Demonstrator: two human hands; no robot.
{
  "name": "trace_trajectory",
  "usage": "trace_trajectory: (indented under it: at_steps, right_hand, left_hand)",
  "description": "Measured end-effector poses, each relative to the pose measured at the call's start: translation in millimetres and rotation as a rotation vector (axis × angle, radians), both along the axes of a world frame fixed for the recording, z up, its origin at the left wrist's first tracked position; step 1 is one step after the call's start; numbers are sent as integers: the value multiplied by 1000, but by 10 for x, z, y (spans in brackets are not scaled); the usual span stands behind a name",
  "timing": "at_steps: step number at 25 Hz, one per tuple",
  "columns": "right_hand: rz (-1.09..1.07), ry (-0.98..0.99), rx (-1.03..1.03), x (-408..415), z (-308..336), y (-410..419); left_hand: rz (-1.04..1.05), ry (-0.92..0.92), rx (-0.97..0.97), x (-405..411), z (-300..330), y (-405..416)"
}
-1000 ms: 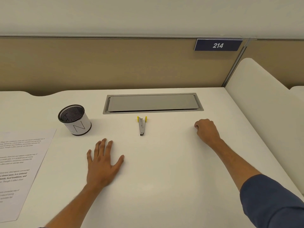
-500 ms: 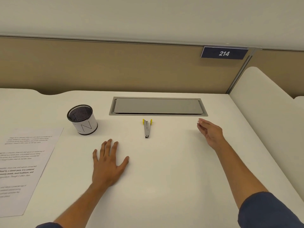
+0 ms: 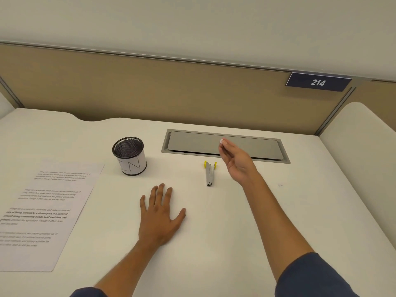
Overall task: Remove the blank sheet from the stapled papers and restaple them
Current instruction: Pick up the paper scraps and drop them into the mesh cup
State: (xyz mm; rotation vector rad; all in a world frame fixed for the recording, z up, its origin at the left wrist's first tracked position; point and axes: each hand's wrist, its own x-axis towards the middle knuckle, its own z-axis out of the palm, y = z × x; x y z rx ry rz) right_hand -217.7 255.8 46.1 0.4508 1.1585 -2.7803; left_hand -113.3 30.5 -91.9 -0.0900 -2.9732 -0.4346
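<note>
The printed papers (image 3: 47, 213) lie flat at the left edge of the white desk (image 3: 214, 243), with text on the top sheet. A small grey tool with yellow tabs (image 3: 210, 173), a staple remover or mini stapler, rests mid-desk. My left hand (image 3: 159, 217) lies flat, palm down, fingers spread, between the papers and the tool. My right hand (image 3: 234, 160) hovers in the air just right of the tool, fingers extended and loosely together, holding nothing.
A black mesh cup (image 3: 129, 156) with a white label stands behind my left hand. A grey cable-hatch cover (image 3: 257, 150) is set into the desk at the back. A tan partition with a "214" sign (image 3: 318, 82) and a white side panel (image 3: 360, 146) bound the desk.
My right hand rose from a fist on the desk at the right, uncurled, and swung left toward the tool. My left hand stayed flat. The camera view shifted rightward on the scene.
</note>
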Motion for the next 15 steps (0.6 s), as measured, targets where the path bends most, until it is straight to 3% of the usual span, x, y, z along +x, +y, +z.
trace_trajectory:
  at_steps: [9, 12, 15]
  right_hand:
    - [263, -19, 80, -260, 153, -1513]
    - [306, 36, 277, -373, 163, -1821]
    - [297, 197, 682, -489, 139, -2060]
  left_hand:
    - [4, 6, -2, -5, 14, 3]
    - [3, 9, 3, -12, 12, -3]
    - [7, 0, 6, -16, 10, -6]
